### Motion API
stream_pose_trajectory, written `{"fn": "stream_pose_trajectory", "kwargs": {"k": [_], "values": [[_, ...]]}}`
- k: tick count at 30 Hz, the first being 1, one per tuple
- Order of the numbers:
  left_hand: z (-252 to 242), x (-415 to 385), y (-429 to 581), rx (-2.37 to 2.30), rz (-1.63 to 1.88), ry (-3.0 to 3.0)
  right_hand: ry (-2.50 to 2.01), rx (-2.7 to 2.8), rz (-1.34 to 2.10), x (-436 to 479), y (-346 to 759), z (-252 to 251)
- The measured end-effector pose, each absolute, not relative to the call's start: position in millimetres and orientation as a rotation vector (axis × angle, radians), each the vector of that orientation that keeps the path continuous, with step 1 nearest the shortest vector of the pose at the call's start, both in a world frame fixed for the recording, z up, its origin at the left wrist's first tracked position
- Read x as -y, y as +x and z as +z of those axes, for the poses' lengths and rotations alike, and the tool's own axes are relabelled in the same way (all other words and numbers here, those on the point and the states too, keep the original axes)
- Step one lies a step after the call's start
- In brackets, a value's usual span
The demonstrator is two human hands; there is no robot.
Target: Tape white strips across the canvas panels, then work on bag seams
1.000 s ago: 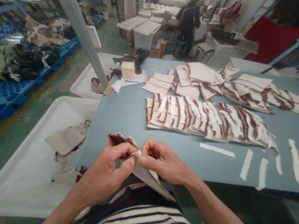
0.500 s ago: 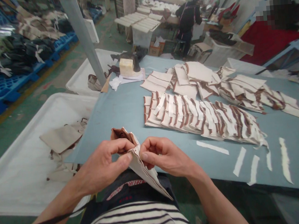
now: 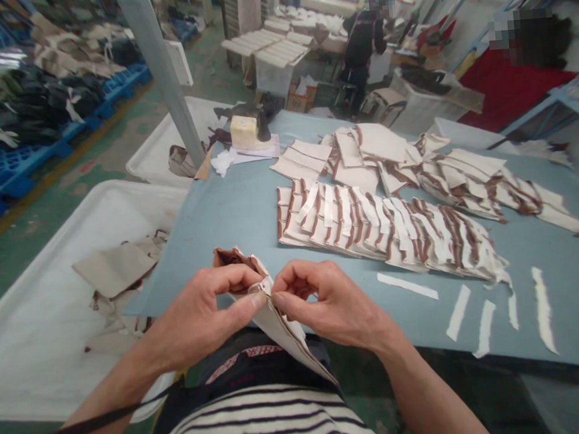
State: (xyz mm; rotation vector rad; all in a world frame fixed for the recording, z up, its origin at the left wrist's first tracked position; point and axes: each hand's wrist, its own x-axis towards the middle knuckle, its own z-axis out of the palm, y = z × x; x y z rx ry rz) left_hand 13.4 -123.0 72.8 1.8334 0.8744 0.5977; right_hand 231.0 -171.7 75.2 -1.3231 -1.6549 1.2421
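Note:
A cream fabric piece with brown edging hangs between my hands at the table's near edge, its folded upper end showing a brown inside. My left hand pinches its top edge between thumb and forefinger. Close beside it, my right hand has thumb and fingers pressed together on the same edge. The two sets of fingertips almost touch. Whatever small detail lies between them is hidden. On the table ahead lies an overlapping row of similar cream pieces with white strips on top.
Loose white strips lie on the blue table at the right. Behind the row is a heap of cream pieces. White bins stand at the left by a metal post. Another person works farther back.
Both hands keep hold of the fabric piece. My right fingertips have shifted slightly up and left, closer to the left thumb. The view has turned a little.

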Motion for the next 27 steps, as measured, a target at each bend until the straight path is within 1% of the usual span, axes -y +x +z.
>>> {"fn": "stream_pose_trajectory", "kwargs": {"k": [8, 15, 21, 27], "values": [[75.7, 121.9, 16.7, -0.896, 0.564, 1.806, -1.313, 1.629, 1.32, 170.3, 233.9, 70.8], [77.1, 120.5, 19.1, -0.924, 0.541, 1.78, -1.296, 1.678, 1.269, 169.4, 235.3, 69.9], [71.1, 118.1, 20.5, -0.898, 0.559, 1.707, -1.337, 1.716, 1.196, 170.4, 232.2, 71.2], [72.7, 120.1, 22.5, -0.972, 0.497, 1.721, -1.429, 1.871, 0.993, 168.4, 232.2, 76.4]]}}
